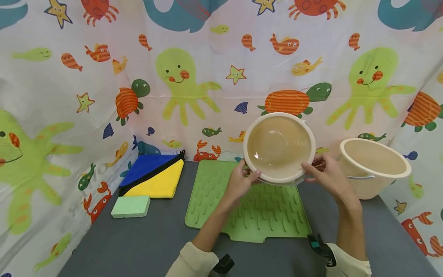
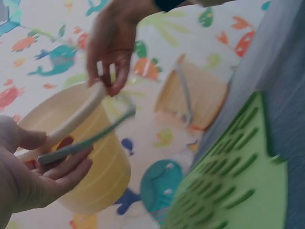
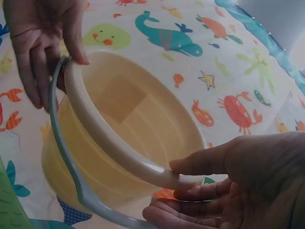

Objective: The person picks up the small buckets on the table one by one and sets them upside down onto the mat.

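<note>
A cream-coloured bucket point(image 1: 279, 144) is held up above the green mat point(image 1: 212, 192), tilted so that its open mouth faces the head camera. My left hand point(image 1: 238, 184) grips the rim at lower left, and the thumb lies over the rim in the left wrist view. At the lower right of the rim, my right hand point(image 1: 327, 173) pinches it between thumb and fingers. The bucket's grey handle point(image 3: 71, 164) hangs along the near side of the rim, beside the fingers of both hands. Inside, the bucket looks empty.
A second cream bucket point(image 1: 363, 182) stands at the right on the dark grey table point(image 1: 155, 242). At the left lie a folded blue and yellow cloth point(image 1: 160, 181) and a pale green sponge-like block point(image 1: 130, 207). A sea-animal curtain point(image 1: 214, 65) encloses the table.
</note>
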